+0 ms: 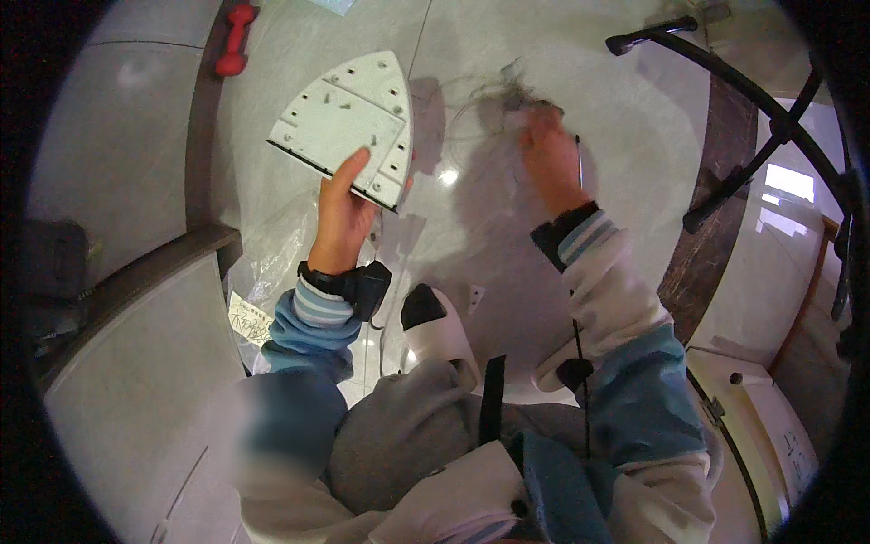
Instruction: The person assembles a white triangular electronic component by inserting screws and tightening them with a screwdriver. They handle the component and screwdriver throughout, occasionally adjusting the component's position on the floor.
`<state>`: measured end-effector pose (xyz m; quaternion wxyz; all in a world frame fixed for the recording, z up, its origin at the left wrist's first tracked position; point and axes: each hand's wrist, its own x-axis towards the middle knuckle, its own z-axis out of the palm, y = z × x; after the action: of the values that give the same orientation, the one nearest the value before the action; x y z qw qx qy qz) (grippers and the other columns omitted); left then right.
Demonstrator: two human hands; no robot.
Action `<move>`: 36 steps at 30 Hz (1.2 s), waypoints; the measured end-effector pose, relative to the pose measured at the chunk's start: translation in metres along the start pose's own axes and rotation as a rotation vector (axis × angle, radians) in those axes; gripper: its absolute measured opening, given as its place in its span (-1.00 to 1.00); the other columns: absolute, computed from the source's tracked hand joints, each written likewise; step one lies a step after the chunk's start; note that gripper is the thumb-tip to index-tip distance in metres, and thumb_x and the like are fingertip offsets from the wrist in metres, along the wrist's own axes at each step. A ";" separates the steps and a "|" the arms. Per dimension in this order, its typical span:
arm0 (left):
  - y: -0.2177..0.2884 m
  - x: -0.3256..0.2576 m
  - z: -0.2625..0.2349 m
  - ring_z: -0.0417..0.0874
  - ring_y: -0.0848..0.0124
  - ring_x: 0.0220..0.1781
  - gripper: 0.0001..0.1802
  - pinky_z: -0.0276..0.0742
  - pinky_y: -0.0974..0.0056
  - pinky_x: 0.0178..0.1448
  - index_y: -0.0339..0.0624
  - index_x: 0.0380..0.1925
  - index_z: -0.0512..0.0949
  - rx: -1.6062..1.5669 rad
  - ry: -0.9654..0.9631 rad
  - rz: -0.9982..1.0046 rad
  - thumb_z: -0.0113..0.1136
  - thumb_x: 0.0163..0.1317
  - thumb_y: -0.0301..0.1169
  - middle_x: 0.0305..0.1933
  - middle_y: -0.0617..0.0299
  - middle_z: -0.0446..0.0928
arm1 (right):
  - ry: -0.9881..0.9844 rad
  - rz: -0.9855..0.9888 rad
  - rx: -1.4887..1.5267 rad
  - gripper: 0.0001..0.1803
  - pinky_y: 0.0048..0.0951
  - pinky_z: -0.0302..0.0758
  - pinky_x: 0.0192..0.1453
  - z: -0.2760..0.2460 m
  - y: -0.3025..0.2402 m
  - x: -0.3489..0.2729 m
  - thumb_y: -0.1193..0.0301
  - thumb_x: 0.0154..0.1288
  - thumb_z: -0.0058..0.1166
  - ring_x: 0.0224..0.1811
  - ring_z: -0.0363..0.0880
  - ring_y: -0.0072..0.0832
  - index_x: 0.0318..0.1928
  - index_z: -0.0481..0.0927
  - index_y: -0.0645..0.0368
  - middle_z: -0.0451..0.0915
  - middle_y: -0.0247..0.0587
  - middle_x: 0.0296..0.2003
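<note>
Nearest, at the floor's (pixel 489 54) near edge, two wht shoes (pixel 446 340) w/ dark toes; small wht triangular piece (pixel 476 297) lies on the floor btwn them, just beyond the L shoe's inner side. Wht box (pixel 725 381) at the near R corner, its edge well clear of the R forearm. Clear plastic bag (pixel 258 258) near the L side, by the L sleeve, w/ a paper label (pixel 249 317) at its near edge. L hand (pixel 343 213) has a firm grip on the wht panel (pixel 349 113): thumb flat on the face, fingers behind, at the near R end of the straight blk-trimmed edge. Panel's held up off the floor, L of ctr, tilted, curved edges pointing away. Pale floor shows btwn panel's R edge & R hand (pixel 548 154), so there's room sideways for both. R hand's fingers are bunched at a dark tangle (pixel 517 98) on the floor, R of ctr; can't tell if they've got hold of it. Thin rod (pixel 579 163) runs along that hand's outer edge; can't tell how it's held. Farther, blk stand legs (pixel 734 77) cross the far R corner, apart from the hand; red dumbbell (pixel 236 41) at far L, by the dark border strip.
</note>
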<state>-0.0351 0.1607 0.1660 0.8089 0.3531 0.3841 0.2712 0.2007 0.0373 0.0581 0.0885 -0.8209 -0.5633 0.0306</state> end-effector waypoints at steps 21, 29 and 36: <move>-0.055 0.002 -0.017 0.55 0.27 0.09 -0.44 0.50 0.21 0.14 -0.28 0.17 0.33 0.072 0.017 -0.253 0.23 0.15 -0.47 0.10 0.10 0.48 | -0.517 0.727 0.122 -0.52 -0.10 0.55 -0.12 0.007 0.041 -0.129 0.20 0.23 0.06 -0.17 0.60 0.05 0.01 0.26 0.25 0.58 0.08 -0.16; -0.069 0.012 -0.029 0.56 0.30 0.08 -0.46 0.52 0.24 0.10 -0.33 0.14 0.35 0.120 0.053 -0.239 0.23 0.14 -0.50 0.07 0.09 0.49 | 0.007 0.799 0.663 -0.58 -0.08 0.50 -0.19 -0.006 0.070 -0.114 0.19 0.31 0.01 -0.24 0.59 0.08 0.04 0.37 0.20 0.60 0.20 -0.29; -0.078 0.023 -0.050 0.63 0.31 -0.08 -0.56 0.54 0.27 -0.02 -0.41 -0.02 0.49 0.316 0.021 -0.197 0.28 0.10 -0.43 -0.09 0.09 0.59 | -0.208 0.468 0.711 -0.53 -0.09 0.50 -0.32 -0.050 -0.017 -0.116 0.20 0.30 0.06 -0.36 0.59 0.07 0.16 0.30 0.01 0.61 0.10 -0.33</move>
<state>-0.0499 0.1484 0.0724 0.7620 0.4334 0.4630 0.1305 0.1501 -0.0701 0.1047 0.2989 -0.8375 -0.3227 0.3243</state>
